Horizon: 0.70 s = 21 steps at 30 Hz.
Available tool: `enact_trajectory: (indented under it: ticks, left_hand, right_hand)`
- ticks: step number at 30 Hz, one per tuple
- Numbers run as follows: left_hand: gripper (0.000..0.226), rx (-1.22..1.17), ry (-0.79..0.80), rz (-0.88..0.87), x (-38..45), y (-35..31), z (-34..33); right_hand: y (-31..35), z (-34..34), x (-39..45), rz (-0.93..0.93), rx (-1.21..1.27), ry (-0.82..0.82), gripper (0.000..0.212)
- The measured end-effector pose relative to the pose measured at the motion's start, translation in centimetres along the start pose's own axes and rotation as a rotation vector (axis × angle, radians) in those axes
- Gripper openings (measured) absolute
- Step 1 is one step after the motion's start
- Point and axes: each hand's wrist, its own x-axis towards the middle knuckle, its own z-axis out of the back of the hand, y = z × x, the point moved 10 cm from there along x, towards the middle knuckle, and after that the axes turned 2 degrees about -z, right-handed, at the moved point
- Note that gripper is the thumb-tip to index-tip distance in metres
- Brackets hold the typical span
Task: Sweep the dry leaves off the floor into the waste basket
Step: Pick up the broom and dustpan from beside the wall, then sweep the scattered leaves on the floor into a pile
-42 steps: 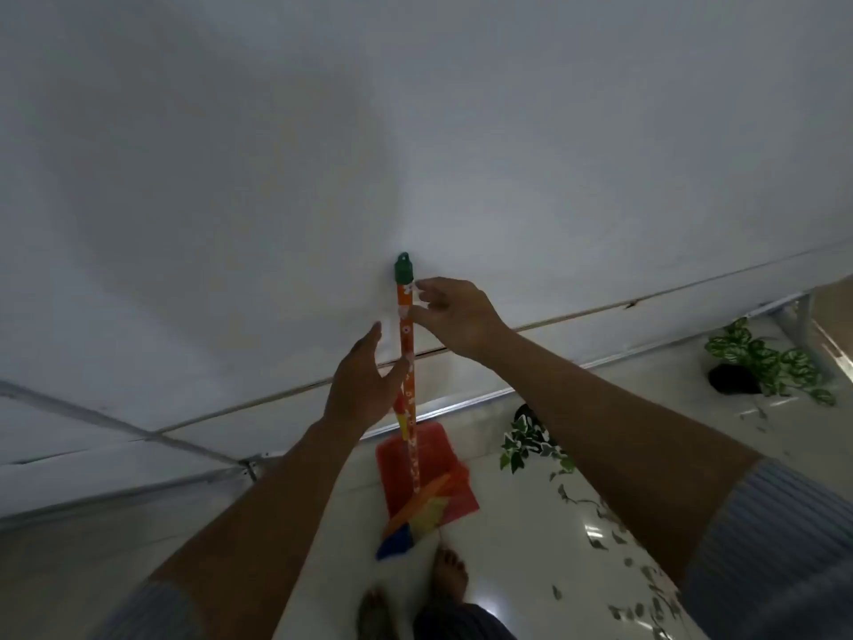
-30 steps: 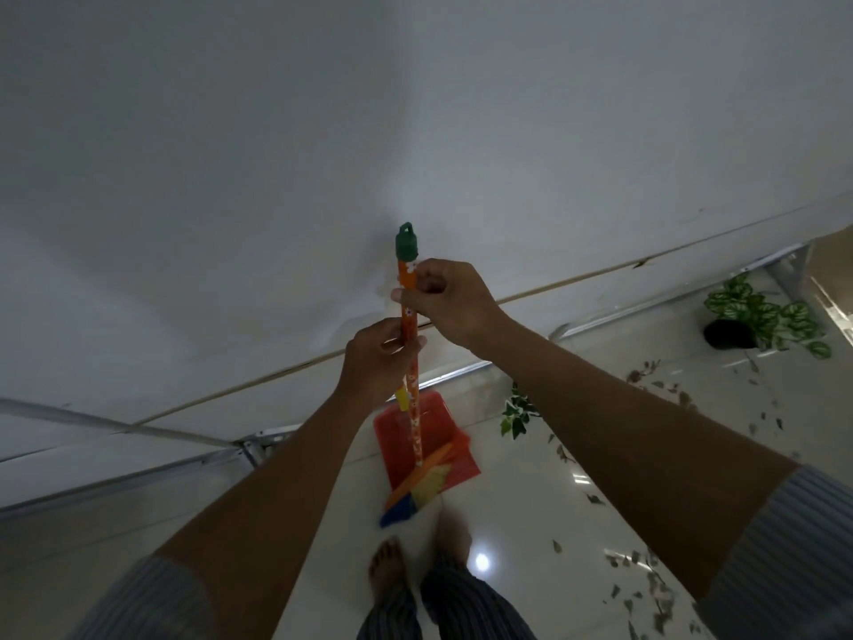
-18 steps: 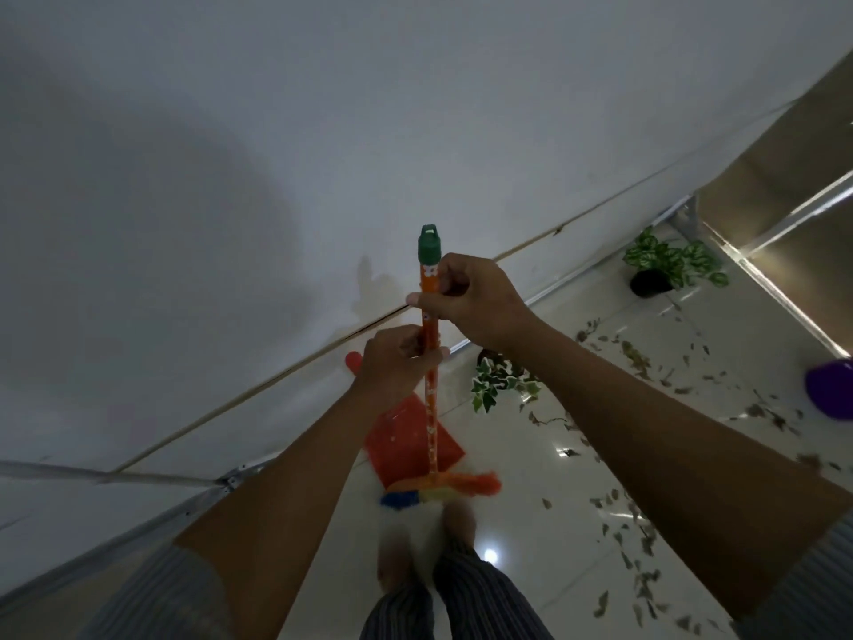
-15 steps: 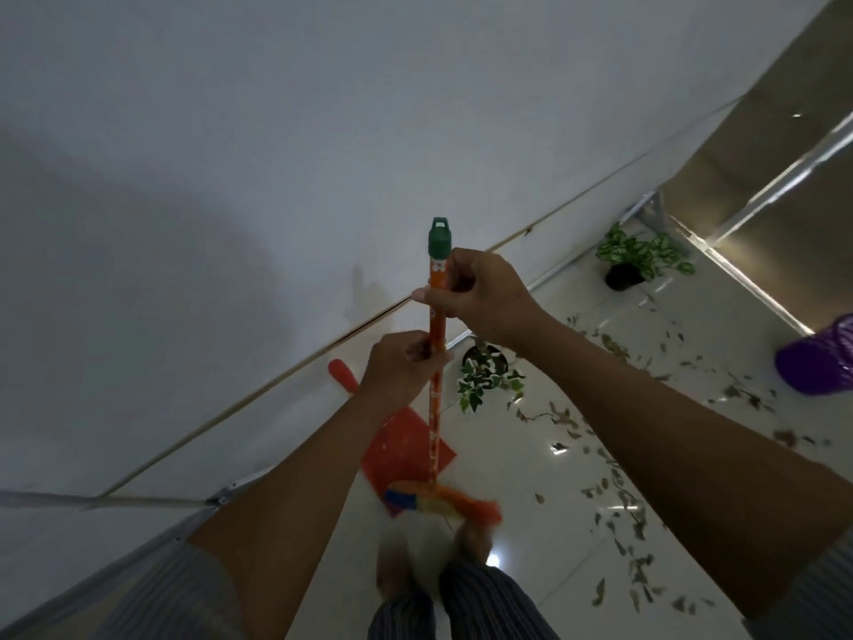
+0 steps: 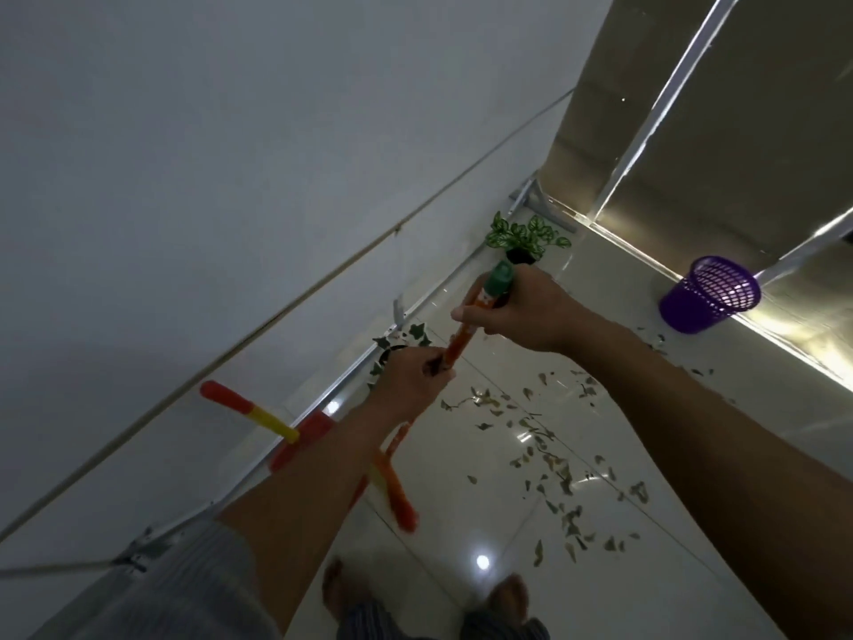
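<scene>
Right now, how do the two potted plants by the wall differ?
The far potted plant shows whole, with pale-veined leaves over a black pot. The near potted plant has darker ivy-like leaves and is mostly hidden behind the left hand gripping the broom. Both stand on the floor along the wall.

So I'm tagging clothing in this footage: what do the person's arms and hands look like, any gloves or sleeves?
Both hands are bare: no gloves, rings or watch show on the left hand or the right hand. The forearms are uncovered. A pale, finely striped sleeve is pushed up near the left elbow. The right arm runs out of frame before any sleeve shows.
</scene>
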Motion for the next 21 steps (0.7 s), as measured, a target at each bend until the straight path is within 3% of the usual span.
enact_trajectory:
  ticks: [2, 6, 12, 16, 21]
  left_hand:
    - [0.002, 0.024, 0.026, -0.028, 0.5, -1.7, -3.3]
    - [0.025, 0.055, 0.039, -0.042, 1.6, -4.1, -9.1]
    - [0.019, 0.064, -0.019, -0.034, 3.3, -6.7, -14.8]
    - [0.008, 0.105, -0.044, -0.019, 5.1, -5.3, -18.1]
    - [0.019, 0.075, -0.077, -0.022, 8.5, -4.3, -20.1]
  right_hand:
    - [-3.0, 1.7, -2.1, -0.011, -0.008, 0.027, 0.022]
    - [-9.1, 4.0, -5.3, -0.062, 0.047, 0.044, 0.009]
    - [-16.7, 6.0, -6.6, -0.118, 0.208, -0.150, 0.002]
    - [-21.0, 4.5, -5.6, -0.205, 0.198, -0.155, 0.003]
    - [-23.8, 5.0, -3.2, -0.250, 0.151, -0.126, 0.001]
